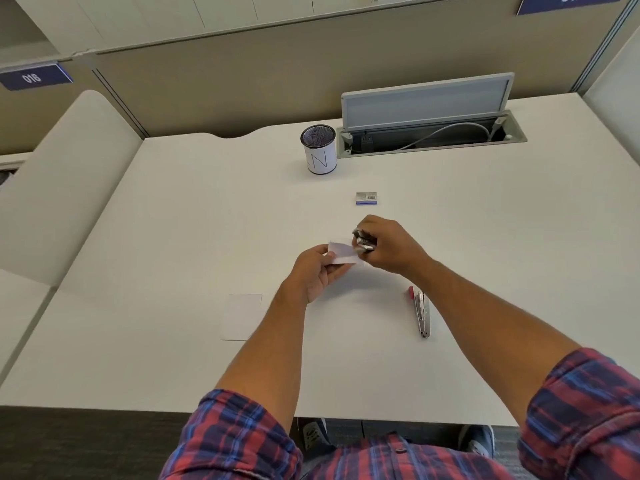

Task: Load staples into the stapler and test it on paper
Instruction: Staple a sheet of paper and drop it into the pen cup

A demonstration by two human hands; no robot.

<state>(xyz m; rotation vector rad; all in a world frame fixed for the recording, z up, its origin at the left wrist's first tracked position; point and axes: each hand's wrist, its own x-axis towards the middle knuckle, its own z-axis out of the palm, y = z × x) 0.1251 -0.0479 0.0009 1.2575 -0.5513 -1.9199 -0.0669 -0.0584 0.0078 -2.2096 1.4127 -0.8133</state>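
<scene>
**Stapler meets paper above the tabletop**

Over a white tabletop point(173, 220), the left hand point(317, 271) pinches a paper slip point(341, 253) by its left end. Its long axis runs left to right, its right end entering the stapler point(363, 241) (mostly hidden), clamped in the right hand point(391, 247).

Blue sign point(34, 77) at 10 o'clock: "016", upside down. Pen cup point(320, 150) at 12 o'clock: letter "N". Second blue sign point(568, 1) at 1 o'clock: digits cut off.
</scene>
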